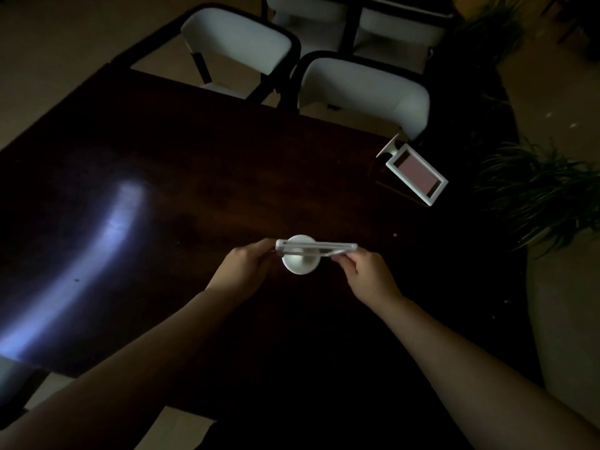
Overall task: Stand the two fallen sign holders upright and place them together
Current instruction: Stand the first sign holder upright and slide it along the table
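A white sign holder [316, 247] stands upright on its round base in the middle of the dark wooden table [194, 177]; I see its frame edge-on from above. My left hand [242, 271] grips the frame's left end and my right hand [367, 274] grips its right end. A second white sign holder [415, 172] lies on its back near the table's far right edge, pink insert facing up, round base pointing toward the chairs.
Two white chairs with black frames [363, 89] stand along the table's far side, with more seating behind. Potted plants [535, 190] crowd the right edge of the table. A bright reflection streaks the table's left part.
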A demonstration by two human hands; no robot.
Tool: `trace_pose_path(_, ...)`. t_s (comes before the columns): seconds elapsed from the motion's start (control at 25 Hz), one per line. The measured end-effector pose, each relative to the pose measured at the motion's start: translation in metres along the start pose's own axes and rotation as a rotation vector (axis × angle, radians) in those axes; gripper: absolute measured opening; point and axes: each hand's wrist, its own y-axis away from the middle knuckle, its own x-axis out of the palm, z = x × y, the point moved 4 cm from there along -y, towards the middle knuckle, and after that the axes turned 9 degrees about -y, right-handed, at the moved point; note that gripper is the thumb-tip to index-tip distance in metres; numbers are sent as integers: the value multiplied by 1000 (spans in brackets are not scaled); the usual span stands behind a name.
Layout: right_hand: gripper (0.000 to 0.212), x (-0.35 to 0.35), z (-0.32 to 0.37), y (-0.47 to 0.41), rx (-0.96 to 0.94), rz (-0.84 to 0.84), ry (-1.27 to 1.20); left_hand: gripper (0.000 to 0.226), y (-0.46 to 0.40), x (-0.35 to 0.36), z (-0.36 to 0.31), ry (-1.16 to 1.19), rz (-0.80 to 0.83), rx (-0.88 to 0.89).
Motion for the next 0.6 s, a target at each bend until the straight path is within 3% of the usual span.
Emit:
trace_pose_path(0.44,18,11,-4,-23,69,-70,-9,18,-24,7,12,-36,-57,-156)
trace_pose_path(0.6,25,14,-10,-17,143,-37,-75,31,-16,16,13,10,-16,-184)
